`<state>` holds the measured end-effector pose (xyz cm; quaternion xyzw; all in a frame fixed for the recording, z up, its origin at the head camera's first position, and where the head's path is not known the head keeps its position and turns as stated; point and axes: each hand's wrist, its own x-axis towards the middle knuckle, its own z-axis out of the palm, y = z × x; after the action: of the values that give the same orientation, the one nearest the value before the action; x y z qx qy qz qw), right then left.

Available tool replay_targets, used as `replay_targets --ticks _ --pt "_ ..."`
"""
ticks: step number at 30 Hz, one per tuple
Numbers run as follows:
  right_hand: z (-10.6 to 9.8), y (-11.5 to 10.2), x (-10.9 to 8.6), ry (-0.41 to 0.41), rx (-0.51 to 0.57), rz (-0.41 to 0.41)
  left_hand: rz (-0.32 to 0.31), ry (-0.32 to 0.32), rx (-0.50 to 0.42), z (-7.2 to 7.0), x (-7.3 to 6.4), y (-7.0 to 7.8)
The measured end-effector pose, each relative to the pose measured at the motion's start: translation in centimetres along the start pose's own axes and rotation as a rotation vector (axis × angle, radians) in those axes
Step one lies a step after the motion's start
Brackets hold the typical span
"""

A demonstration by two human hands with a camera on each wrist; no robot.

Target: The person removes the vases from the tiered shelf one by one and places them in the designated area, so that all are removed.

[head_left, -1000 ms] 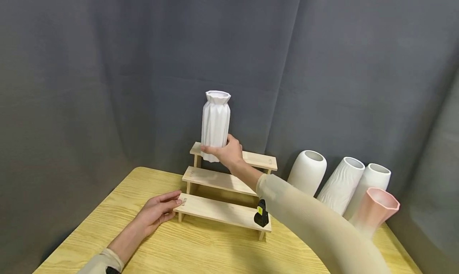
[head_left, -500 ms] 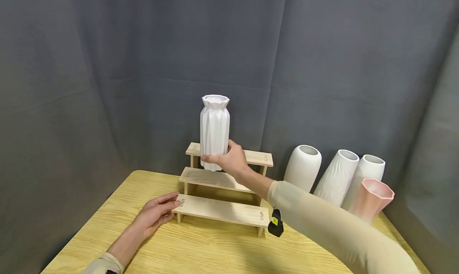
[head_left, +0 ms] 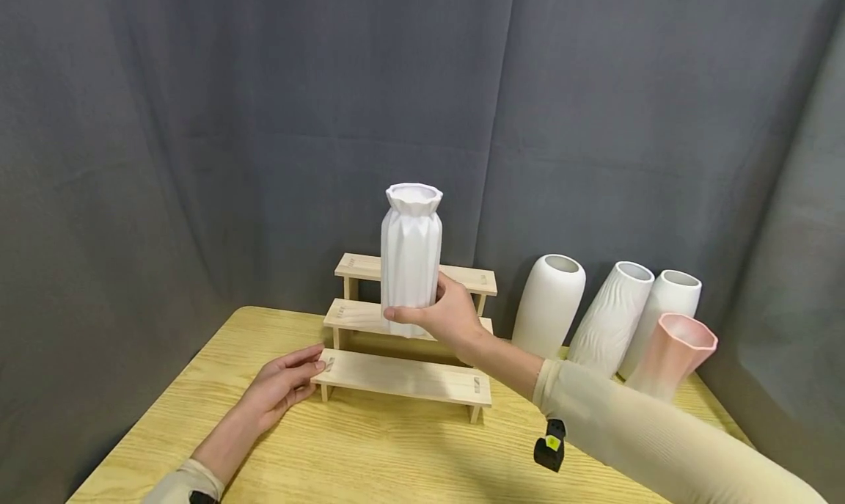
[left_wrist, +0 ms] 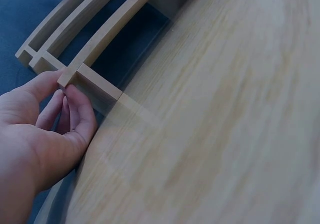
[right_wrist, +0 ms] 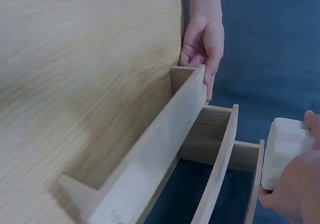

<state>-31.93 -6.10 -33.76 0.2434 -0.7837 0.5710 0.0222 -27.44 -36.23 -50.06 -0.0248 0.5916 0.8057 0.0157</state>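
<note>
A white pleated vase point(head_left: 411, 258) with a ruffled rim is held upright in the air by my right hand point(head_left: 455, 319). Thumb and fingers wrap its lower part, and its base hangs in front of the middle step. In the right wrist view, the vase point(right_wrist: 285, 146) shows only its lower end. My left hand point(head_left: 280, 386) pinches the left end of the bottom step of a three-tier wooden stand point(head_left: 403, 378). The left wrist view has that hand point(left_wrist: 45, 139) with its thumb on top of the step end and fingers curled beneath.
Right of the stand are a smooth white vase point(head_left: 549, 306), a wavy-textured white vase point(head_left: 610, 317), another white vase point(head_left: 680, 298) and a pink-to-white vase point(head_left: 673, 353). All are on the yellow wooden table point(head_left: 370, 460). A grey curtain point(head_left: 317, 122) hangs close behind.
My right hand has lowered the white pleated vase from the top step's height towards the middle step and nearer to me. The left hand keeps its grip on the stand.
</note>
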Motion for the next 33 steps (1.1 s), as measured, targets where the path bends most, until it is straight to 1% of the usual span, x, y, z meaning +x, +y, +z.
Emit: replay_targets --ticks 8,14,17,22,28,33 --pt "-1.6 2.0 -2.1 0.051 -0.080 0.034 -0.003 0.012 0.014 -0.5 -0.3 0.2" --pt "-3.2 3.5 -3.6 0.088 -0.051 0.038 0.001 0.009 0.011 -0.4 -0.2 0.2" --pt "-4.0 3.9 -4.5 0.100 -0.007 0.038 -0.004 0.010 0.009 -0.2 -0.1 0.3" --pt "-5.2 4.0 -6.2 0.087 0.073 0.035 -0.008 0.008 0.004 -0.2 -0.1 0.5" --pt "-6.4 4.4 -8.3 0.073 0.085 0.096 -0.006 0.000 -0.012 -0.3 -0.2 0.6" --pt "-7.5 6.3 -10.2 0.107 0.045 0.154 -0.006 -0.002 -0.013 0.0 -0.3 0.2"
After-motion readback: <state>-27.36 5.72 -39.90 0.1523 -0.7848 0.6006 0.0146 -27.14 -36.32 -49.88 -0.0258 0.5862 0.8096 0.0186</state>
